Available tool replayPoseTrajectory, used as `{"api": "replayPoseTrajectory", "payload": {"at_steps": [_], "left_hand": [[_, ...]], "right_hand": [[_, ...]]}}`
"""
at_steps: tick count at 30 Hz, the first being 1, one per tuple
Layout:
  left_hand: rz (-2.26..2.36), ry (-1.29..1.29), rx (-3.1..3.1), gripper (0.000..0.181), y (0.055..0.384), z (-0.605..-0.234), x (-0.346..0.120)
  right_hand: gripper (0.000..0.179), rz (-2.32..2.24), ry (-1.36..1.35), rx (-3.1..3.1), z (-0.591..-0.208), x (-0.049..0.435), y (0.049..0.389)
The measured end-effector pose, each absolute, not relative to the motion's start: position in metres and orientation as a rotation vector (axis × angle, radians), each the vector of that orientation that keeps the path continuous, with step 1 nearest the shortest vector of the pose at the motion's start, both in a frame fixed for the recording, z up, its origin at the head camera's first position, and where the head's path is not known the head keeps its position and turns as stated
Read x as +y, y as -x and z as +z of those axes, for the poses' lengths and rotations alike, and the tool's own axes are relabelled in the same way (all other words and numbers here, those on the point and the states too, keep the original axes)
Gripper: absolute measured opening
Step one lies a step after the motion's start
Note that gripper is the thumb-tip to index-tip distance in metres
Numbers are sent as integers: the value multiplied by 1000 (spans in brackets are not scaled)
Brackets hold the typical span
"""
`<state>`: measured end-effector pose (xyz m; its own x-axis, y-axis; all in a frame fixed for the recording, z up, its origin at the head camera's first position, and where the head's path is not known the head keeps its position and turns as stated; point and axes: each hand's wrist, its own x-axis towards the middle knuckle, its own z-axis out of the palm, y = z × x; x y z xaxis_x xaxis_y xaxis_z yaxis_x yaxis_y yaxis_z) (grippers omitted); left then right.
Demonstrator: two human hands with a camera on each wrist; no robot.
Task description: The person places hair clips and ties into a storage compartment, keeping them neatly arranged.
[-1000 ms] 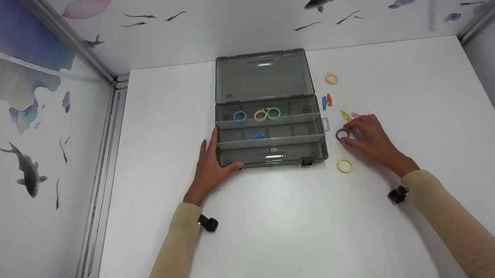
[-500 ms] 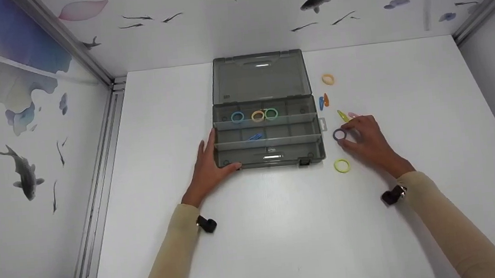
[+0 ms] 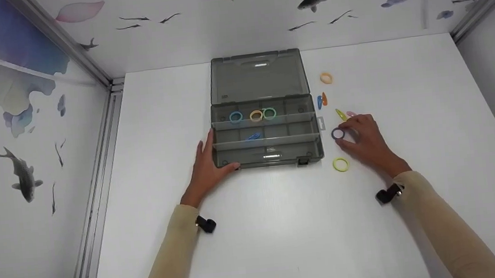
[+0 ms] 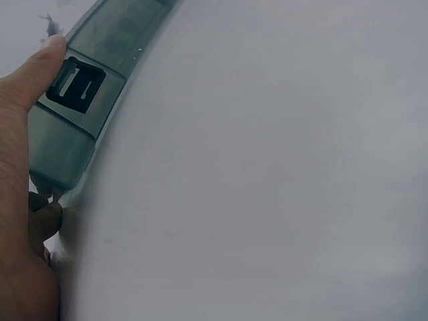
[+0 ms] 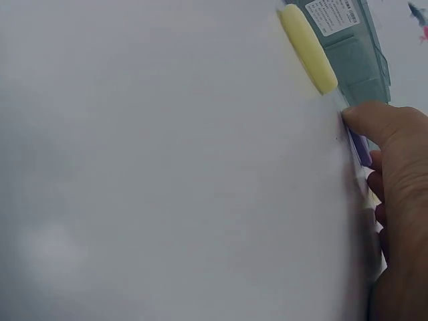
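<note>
A grey translucent storage box (image 3: 271, 154) lies with its lid (image 3: 258, 76) folded back. My left hand (image 3: 205, 170) grips its near left corner, thumb along the front edge and fingers against the side. In the left wrist view the thumb lies beside the box's dark latch (image 4: 77, 85). Just right of the box, my right hand (image 3: 365, 139) pinches a purple hair tie (image 3: 333, 135) between thumb and fingers, low over the table. A yellow hair tie (image 3: 341, 171) lies in front of that hand. Beyond the fingers are a yellow-green hair clip (image 3: 340, 114) and a partly hidden pink one (image 3: 351, 113).
Blue (image 3: 236, 122), yellow (image 3: 256, 120) and green (image 3: 269, 118) hair ties occupy the back row of the box. Its middle row holds a blue hair clip (image 3: 253, 136). Right of the box lie an orange hair tie (image 3: 326, 83), a blue clip (image 3: 320, 102) and an orange clip (image 3: 324, 99).
Everything sits slightly further left in the head view. Against the box, both hands keep nearly the same places, the right one still at the purple hair tie.
</note>
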<state>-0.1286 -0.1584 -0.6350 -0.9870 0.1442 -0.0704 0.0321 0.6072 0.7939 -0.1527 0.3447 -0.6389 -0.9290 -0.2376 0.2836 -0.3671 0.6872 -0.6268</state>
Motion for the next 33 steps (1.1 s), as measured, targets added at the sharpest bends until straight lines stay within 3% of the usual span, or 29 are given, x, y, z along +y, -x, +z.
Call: {"api": "replayPoseTrajectory", "payload": {"at_steps": [23, 33], "left_hand": [[1370, -161, 2687, 130, 126, -634, -160], [1354, -159, 2700, 129, 127, -635, -159]], "right_hand": [[28, 1156, -396, -2765, -637, 344, 152], [28, 1211, -493, -2707, -622, 343, 160]]}}
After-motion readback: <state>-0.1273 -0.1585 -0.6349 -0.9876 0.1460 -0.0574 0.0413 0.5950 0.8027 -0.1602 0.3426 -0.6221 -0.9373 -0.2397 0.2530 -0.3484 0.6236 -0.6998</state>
